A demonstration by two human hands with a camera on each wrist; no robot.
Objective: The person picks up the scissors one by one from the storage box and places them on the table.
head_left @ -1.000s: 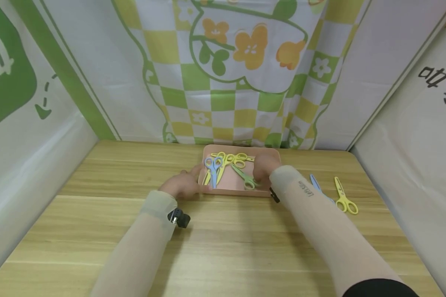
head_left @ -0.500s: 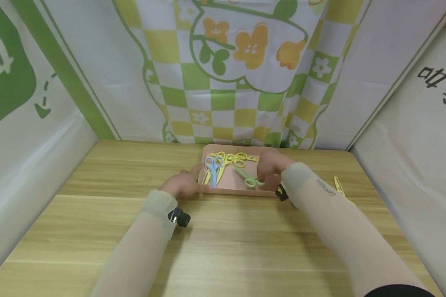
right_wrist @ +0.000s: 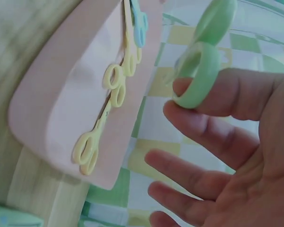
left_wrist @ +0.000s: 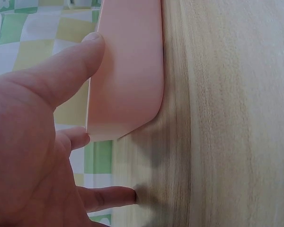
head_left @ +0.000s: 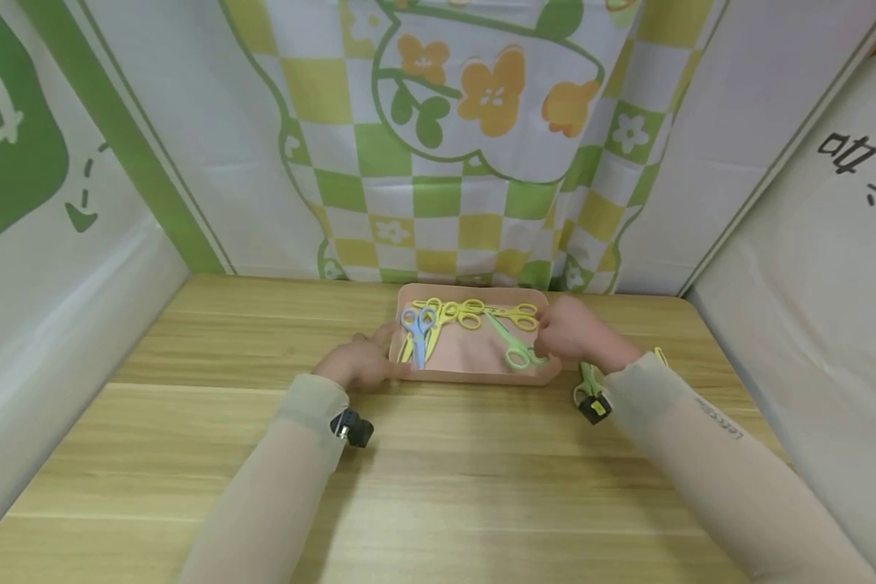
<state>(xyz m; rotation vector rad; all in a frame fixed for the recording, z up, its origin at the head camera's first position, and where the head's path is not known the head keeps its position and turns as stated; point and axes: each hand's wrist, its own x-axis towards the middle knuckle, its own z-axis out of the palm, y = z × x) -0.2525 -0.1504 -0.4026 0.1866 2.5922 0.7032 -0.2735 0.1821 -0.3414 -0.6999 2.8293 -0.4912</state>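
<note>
My left hand [head_left: 360, 362] is at the left end of a shallow pink tray [head_left: 474, 377]. In the left wrist view its thumb lies on the tray's outer wall [left_wrist: 130, 66], one fingertip meets the corner, and the other fingers spread out fairly straight. At the tray's right end, my right hand [head_left: 571, 328] pinches a handle ring of green scissors [right_wrist: 207, 75] between thumb and index finger. Those scissors slant over the tray, blades toward the back left. Blue scissors [head_left: 419, 334] and several yellow scissors [head_left: 520, 315] lie inside.
Another pair of green scissors [head_left: 581, 391] lies on the wooden table [head_left: 453, 478] beside my right wrist, partly covered by the wrist camera. A yellow tip [head_left: 659, 354] shows behind my right forearm. A checkered curtain [head_left: 445, 219] hangs behind the table.
My right hand has moved right, drawing the green scissors toward the tray's right end. The yellow scissors' handles there and the green scissors on the table have come into sight. My left hand stays put.
</note>
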